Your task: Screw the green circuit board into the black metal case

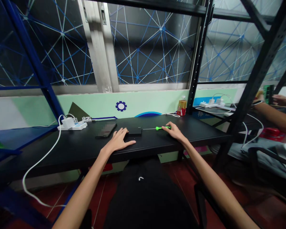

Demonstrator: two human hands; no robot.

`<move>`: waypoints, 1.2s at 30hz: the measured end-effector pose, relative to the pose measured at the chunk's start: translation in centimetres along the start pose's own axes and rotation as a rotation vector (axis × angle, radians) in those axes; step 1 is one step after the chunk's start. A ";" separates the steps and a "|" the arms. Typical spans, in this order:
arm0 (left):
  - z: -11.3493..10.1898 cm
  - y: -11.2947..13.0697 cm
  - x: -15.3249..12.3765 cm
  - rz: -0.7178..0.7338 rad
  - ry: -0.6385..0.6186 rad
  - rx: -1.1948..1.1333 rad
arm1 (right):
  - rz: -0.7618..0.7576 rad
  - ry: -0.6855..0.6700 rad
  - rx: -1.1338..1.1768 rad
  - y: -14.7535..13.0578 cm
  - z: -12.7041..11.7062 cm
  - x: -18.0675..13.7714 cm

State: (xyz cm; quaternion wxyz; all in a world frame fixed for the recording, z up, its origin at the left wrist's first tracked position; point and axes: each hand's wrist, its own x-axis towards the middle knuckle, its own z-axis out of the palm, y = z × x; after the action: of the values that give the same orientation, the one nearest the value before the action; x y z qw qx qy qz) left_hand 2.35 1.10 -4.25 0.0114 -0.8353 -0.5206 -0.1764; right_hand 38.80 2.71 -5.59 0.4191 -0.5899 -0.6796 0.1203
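My left hand (pixel 119 140) lies on the black table with its fingers stretched out and the thumb spread, touching the left end of a flat black box (pixel 134 131). What the box is, I cannot tell. My right hand (pixel 173 132) is closed round the green handle of a screwdriver (pixel 159 128) lying low over the table. Its thin shaft points left and its tip reaches the right side of the box; whether they touch is unclear. A dark phone-like slab (pixel 106 130) rests just left of my left hand.
A white power strip (pixel 72 126) with a plugged-in charger and trailing cable sits on the table (pixel 85 149) at left. A drink bottle (pixel 181 106) stands at the back right. Dark metal posts (pixel 200 54) frame the table. Another person's arm (pixel 274 113) is at the far right.
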 end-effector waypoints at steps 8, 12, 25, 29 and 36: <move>0.1 -0.1 0.0 0.003 0.007 -0.004 | 0.030 -0.022 0.004 -0.1 0.0 0.1; 0.0 -0.1 0.0 0.004 0.002 -0.006 | -0.029 -0.005 0.094 0.8 0.2 0.4; 0.0 -0.1 0.0 0.032 0.048 -0.030 | 0.111 -0.033 -0.075 -1.0 -0.4 -0.4; 0.0 -0.2 0.1 0.015 0.025 -0.022 | 0.064 0.007 -0.114 -0.6 -0.2 -0.2; 0.2 -0.3 0.1 0.010 0.021 -0.018 | 0.049 -0.028 -0.126 -1.1 -0.2 -0.5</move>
State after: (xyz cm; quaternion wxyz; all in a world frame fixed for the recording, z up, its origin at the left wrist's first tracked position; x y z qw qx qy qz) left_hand 2.18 1.41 -4.46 0.0101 -0.8362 -0.5145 -0.1898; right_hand 38.19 1.89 -4.98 0.3684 -0.6298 -0.6772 0.0956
